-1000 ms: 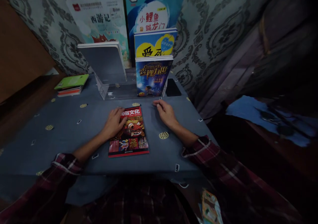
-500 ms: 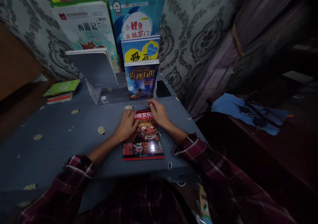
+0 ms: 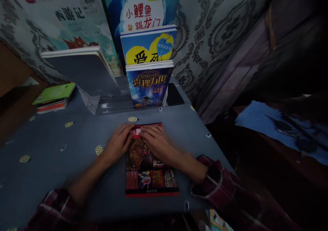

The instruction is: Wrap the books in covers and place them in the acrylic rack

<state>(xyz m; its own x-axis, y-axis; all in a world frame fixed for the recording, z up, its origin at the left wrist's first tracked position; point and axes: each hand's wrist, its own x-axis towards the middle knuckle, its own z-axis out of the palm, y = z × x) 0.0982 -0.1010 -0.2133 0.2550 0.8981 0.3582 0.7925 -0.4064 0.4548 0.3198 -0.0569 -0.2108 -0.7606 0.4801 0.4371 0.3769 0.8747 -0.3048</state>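
Red-bordered book (image 3: 147, 176) lies flat, cover up, on the blue-grey tabletop (image 3: 51, 176), in front of a clear stand (image 3: 89, 101) that holds upright books. Farthest left, a small stack of books (image 3: 55, 92) sits well apart from it. Next comes the left hand (image 3: 119, 144), spread open at the book's upper left corner, its thumb side touching the cover and nothing gripped. Along that left side, the edge below the hand lies bare. Across the middle, the cover carries a sheen that may let fingertips skid, so pressing down would probably hold less well than pinching an edge. Looking like a slim paperback, it should be light and bendy, its corners likely the part that creases first. Toward the right, the right hand (image 3: 159, 144), slightly blurred, rests open across the upper cover, fingers extended rather than curled under. Lower right, the corner is uncovered and seems the easiest place for a thumb-and-finger hold, with the palm supporting from beneath.
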